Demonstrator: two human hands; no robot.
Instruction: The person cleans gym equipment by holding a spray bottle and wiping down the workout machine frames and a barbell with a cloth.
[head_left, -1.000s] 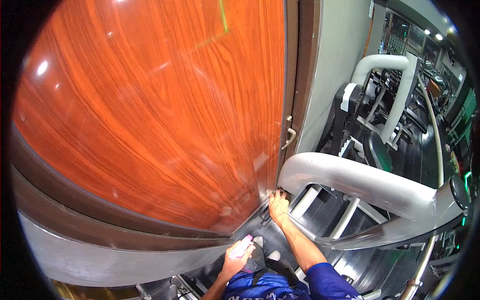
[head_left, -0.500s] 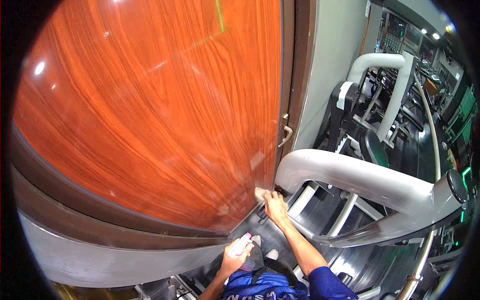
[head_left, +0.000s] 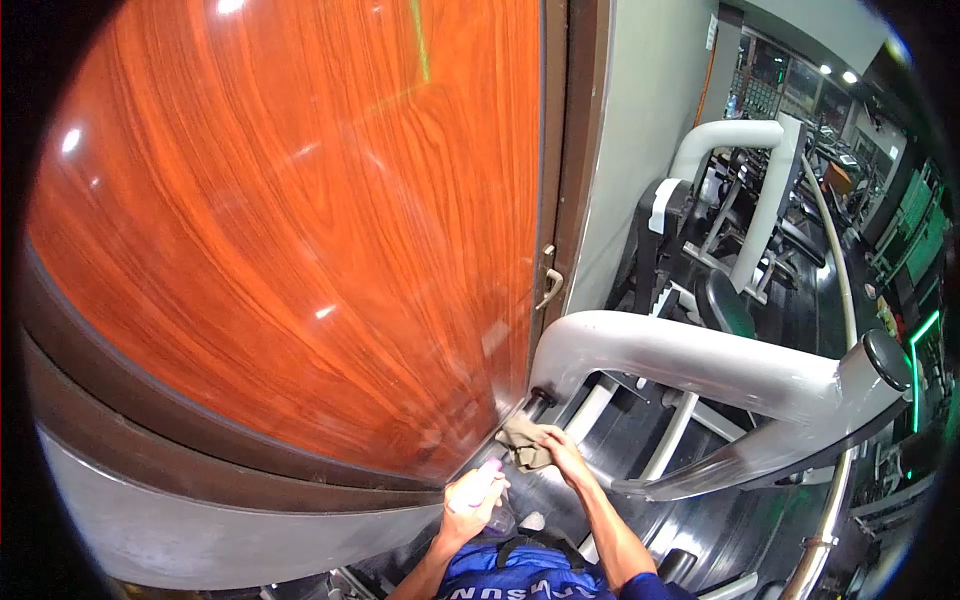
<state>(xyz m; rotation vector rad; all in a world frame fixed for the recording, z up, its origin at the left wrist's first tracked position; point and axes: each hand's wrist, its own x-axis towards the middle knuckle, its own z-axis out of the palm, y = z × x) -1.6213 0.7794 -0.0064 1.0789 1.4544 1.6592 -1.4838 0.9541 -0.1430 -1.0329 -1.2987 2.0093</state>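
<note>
My left hand is wrapped around a spray bottle with a pink-and-white top, held low in front of my body. Part of the bottle is hidden by the fingers. My right hand pinches a crumpled beige cloth, which hangs off the fingertips. The cloth is close to the lower edge of a glossy orange-brown wood-grain door; I cannot tell whether it touches the door.
A thick grey machine frame stands just right of my right hand. The door has a metal handle near its right edge. More gym machines and a long pale rail are farther right, over a dark floor.
My right hand has drawn back from beside the machine frame's end, down toward my body, and more of the cloth shows. My left hand stays low with the bottle. The view has shifted slightly.
</note>
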